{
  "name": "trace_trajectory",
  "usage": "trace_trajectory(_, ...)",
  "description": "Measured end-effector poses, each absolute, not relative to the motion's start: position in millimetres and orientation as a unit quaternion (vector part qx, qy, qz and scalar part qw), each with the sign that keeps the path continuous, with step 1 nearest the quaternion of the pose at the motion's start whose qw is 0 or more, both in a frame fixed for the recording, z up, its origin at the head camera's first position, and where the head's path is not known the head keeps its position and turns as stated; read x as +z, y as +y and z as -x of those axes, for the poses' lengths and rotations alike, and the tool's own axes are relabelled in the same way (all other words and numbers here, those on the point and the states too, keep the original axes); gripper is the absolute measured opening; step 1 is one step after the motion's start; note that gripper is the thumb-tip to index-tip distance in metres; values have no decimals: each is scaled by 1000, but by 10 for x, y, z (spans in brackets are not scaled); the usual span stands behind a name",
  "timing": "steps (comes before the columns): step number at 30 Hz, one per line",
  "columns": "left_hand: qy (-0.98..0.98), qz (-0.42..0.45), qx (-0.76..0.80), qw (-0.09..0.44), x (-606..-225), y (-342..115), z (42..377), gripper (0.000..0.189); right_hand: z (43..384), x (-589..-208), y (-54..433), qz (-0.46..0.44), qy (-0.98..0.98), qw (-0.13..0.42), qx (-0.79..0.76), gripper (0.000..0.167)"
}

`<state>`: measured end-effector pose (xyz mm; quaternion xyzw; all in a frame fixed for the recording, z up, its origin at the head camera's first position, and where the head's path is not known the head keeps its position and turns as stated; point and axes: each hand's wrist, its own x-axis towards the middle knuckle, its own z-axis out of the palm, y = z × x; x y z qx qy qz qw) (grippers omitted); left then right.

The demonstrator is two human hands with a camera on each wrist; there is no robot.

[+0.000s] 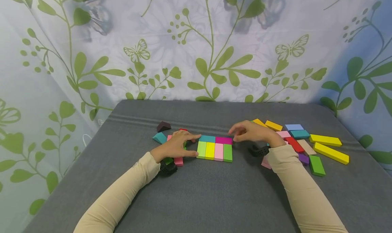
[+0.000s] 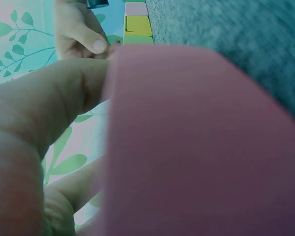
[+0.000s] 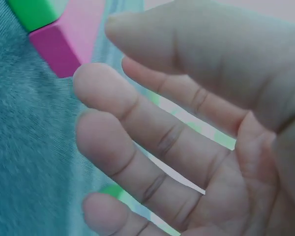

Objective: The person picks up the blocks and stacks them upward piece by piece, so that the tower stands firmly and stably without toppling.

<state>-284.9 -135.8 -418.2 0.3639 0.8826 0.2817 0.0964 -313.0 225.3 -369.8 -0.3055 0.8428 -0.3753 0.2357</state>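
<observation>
Several blocks lie flat side by side in a compact rectangle. Light green (image 1: 201, 149), yellow (image 1: 210, 150), pink (image 1: 218, 152) and green (image 1: 228, 153) blocks form its front row. Behind them, a teal block (image 1: 207, 138) and a magenta block (image 1: 224, 140) lie end to end. My left hand (image 1: 179, 143) spans the rectangle's left side, index fingertip at the teal block and thumb at the light green one. Right of the magenta block hovers my right hand (image 1: 251, 131), fingers loosely bent with nothing between them; its fingertips (image 3: 96, 81) are close to the magenta end.
Loose blocks, including a teal triangular one (image 1: 159, 137), a dark one (image 1: 163, 126) and a pink one (image 1: 178, 161), lie around the left hand. A scattered group with long yellow blocks (image 1: 330, 153) and a green block (image 1: 316, 165) lies at the right of the grey table (image 1: 196, 199).
</observation>
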Motion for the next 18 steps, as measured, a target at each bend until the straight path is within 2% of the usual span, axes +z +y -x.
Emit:
trace_trajectory(8, 883, -362, 284, 95, -4187, -1349, 2850, 75, 2939, -3641, 2604, 320, 848, 217, -363, 20)
trace_trajectory(12, 883, -361, 285, 95, -4188, -1346, 2848, 75, 2814, -3656, 2820, 351, 858, 189, -325, 15)
trace_trajectory(14, 883, -362, 285, 94, -4186, -1343, 2847, 75, 2754, -3658, 2920, 358, 869, 169, -298, 18)
trace_trajectory(18, 882, -362, 285, 92, -4180, -1334, 2849, 75, 2692, -3708, 3100, 363, 889, 137, -244, 39)
